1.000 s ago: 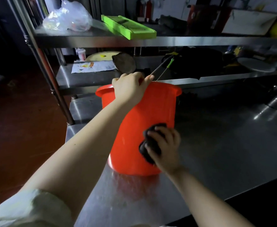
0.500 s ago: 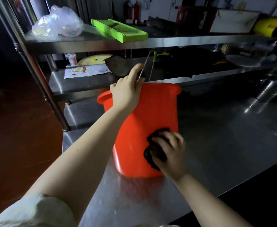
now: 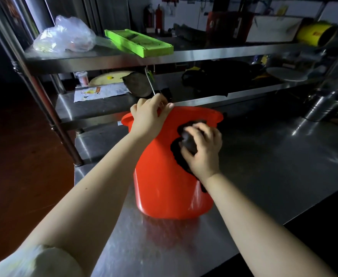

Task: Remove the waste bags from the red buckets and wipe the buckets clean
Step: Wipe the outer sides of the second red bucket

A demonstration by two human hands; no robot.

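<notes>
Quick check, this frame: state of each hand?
Left hand: fingers curled over the bucket rim, gripping it.
Right hand: holding a dark cloth against the bucket's side.

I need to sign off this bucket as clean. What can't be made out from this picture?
1. Inside of the red bucket: head view shows only its outer wall; any bag inside is hidden.
2. Its far side: hidden by its own body.
3. Dark cloth: mostly covered by the right hand.
4. Left hand fingertips: curled out of sight at the rim.
5. Dark heap on the lower shelf: too dim to identify.
</notes>
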